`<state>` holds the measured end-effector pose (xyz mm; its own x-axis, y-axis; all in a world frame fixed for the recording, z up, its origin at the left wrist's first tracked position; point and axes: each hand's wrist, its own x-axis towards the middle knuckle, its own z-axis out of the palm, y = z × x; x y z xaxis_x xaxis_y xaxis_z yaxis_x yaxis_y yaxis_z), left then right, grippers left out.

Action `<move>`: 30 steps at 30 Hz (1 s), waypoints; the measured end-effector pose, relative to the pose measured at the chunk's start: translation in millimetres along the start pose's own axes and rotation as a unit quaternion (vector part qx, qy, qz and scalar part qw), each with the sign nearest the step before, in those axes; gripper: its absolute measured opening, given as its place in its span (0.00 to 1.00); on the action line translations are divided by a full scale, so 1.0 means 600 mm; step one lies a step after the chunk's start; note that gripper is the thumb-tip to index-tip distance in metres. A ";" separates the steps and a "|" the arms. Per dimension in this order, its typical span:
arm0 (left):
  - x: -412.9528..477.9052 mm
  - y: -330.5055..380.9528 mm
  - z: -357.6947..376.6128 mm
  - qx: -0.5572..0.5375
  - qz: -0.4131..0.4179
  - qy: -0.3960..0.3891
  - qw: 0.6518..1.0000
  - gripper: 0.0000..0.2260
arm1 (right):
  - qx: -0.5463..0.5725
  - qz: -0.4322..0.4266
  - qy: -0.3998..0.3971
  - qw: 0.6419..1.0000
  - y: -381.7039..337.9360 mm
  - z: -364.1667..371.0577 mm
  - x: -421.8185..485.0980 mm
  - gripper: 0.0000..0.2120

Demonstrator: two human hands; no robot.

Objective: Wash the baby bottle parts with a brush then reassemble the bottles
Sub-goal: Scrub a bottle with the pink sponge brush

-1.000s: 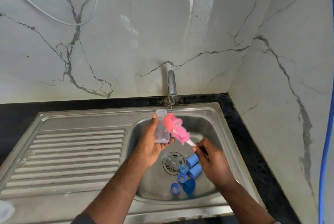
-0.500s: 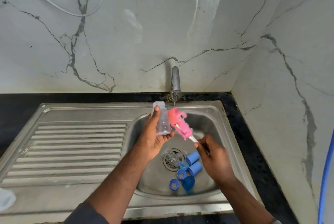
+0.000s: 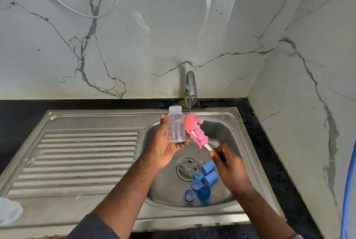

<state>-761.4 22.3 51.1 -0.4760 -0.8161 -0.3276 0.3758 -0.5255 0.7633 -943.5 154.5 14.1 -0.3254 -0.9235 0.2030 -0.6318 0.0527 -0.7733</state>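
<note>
The left hand (image 3: pixel 163 146) held the clear bottle (image 3: pixel 175 127) upright over the basin, base seated in the palm, thumb up one side and fingers curled round the other. Its mouth was open and bare, just below the tap (image 3: pixel 190 86). The right hand (image 3: pixel 229 165) pinched the white handle of the pink brush (image 3: pixel 194 130) between thumb and fingers, with the floppy pink head leaning against the bottle's right side, outside it.

I judged the bottle to be light, thin-walled plastic, stiff enough to take a firm grip but slick once wet, so round the body was the sensible hold, leaving the neck clear for the brush. The brush head looked soft and would squash through the narrow neck, so its stem was the part to steer by.

Down in the steel sink (image 3: pixel 173 217), blue caps (image 3: pixel 208 167) and blue rings (image 3: pixel 189 194) lay close together beside the drain, with clear parts (image 3: pixel 185 166) on the strainer, too glassy for me to name. A ribbed drainboard (image 3: pixel 86 154) ran off to the left. Black counter (image 3: pixel 269 161) edged the sink, veined marble walls (image 3: pixel 134 46) met in the corner, a white cable (image 3: pixel 86 14) looped overhead, and a blue hose (image 3: pixel 348 181) hung at the far right.
</note>
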 end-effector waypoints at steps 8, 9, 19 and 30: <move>-0.019 0.011 -0.033 0.203 -0.002 -0.015 0.979 0.21 | -0.013 0.013 0.029 0.999 -0.015 -0.008 -0.005 0.07; -0.021 0.014 -0.038 0.223 -0.004 -0.015 0.975 0.21 | -0.024 0.006 0.019 1.000 -0.017 -0.008 -0.006 0.07; -0.019 0.064 -0.077 0.383 0.138 0.044 0.912 0.20 | -0.078 -0.035 -0.009 0.996 -0.028 0.012 -0.022 0.06; -0.042 0.083 -0.089 0.450 0.133 0.058 0.881 0.26 | -0.035 -0.062 0.012 0.997 -0.061 0.036 -0.022 0.13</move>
<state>-688.3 3.8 67.7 -0.3628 -0.9280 -0.0844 -0.3445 0.0494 0.9375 -901.0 156.7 26.5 -0.2586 -0.9153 0.3089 -0.7157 -0.0333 -0.6976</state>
